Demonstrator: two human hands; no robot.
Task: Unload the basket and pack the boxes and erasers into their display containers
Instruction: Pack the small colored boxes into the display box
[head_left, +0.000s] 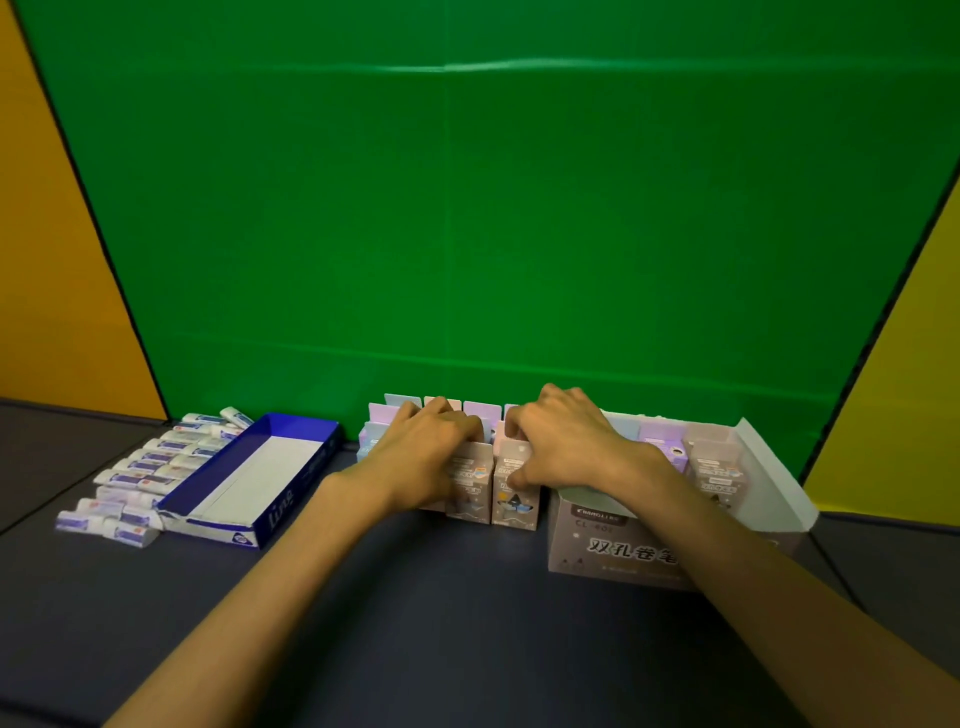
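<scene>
Several small pastel boxes (470, 491) stand in rows on the dark table in the middle. My left hand (428, 447) grips the boxes at the left of the front row. My right hand (558, 441) holds a box (514, 501) at the right of that row, thumb on its front face. A pinkish display carton (613, 545) stands at the right, with a few of the same boxes (714, 467) inside it. A blue display tray (249, 483) with a white floor lies at the left. Beside it lie several wrapped erasers (150, 467) in rows.
A green backdrop (493, 208) rises right behind the boxes, with yellow walls (52, 260) at both sides. The carton's white flap (774, 467) sticks up at the far right. No basket is in view.
</scene>
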